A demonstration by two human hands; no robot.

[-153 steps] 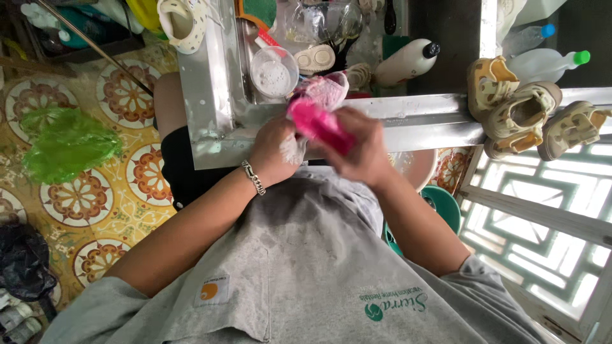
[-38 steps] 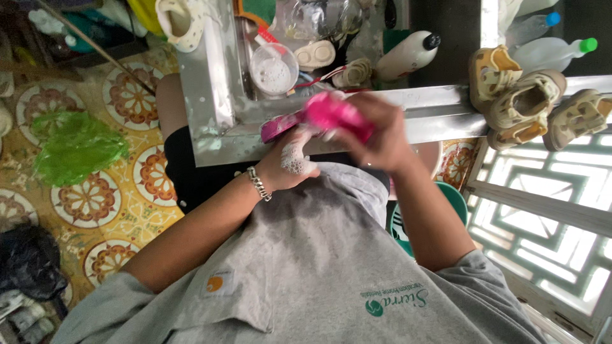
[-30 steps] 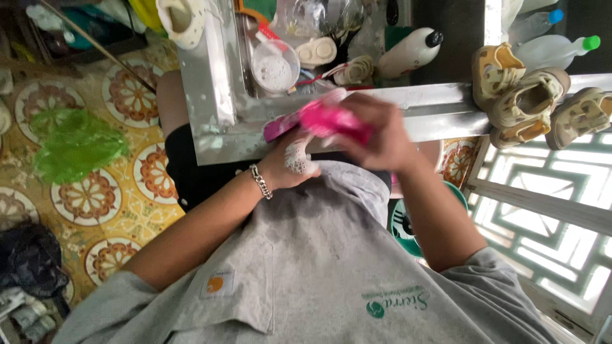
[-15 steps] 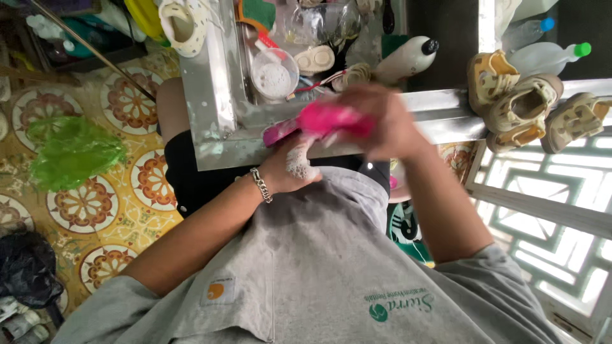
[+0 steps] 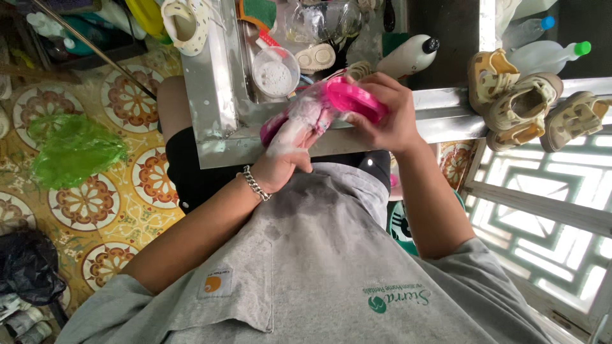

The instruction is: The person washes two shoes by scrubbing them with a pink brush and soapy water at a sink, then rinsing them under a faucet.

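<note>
A small pink shoe point(image 5: 331, 108) covered in white soap foam is held over the edge of a metal sink point(image 5: 210, 95). My right hand point(image 5: 386, 111) grips the shoe by its bright pink sole. My left hand point(image 5: 284, 159), foamy and wearing a chain bracelet, presses against the shoe's lower end with fingers curled; whatever it may hold is hidden.
In the sink sit a white tub of powder point(image 5: 275, 70), a cream shoe point(image 5: 188, 24) and a clear jar point(image 5: 315, 19). A white bottle point(image 5: 405, 57) lies beyond. Three beige shoes point(image 5: 529, 105) rest on the ledge at right. A green plastic bag point(image 5: 73, 150) lies on the patterned floor tiles.
My right hand has turned the pink shoe, and the shoe has shifted slightly away from me over the sink edge. My left hand stays under it.
</note>
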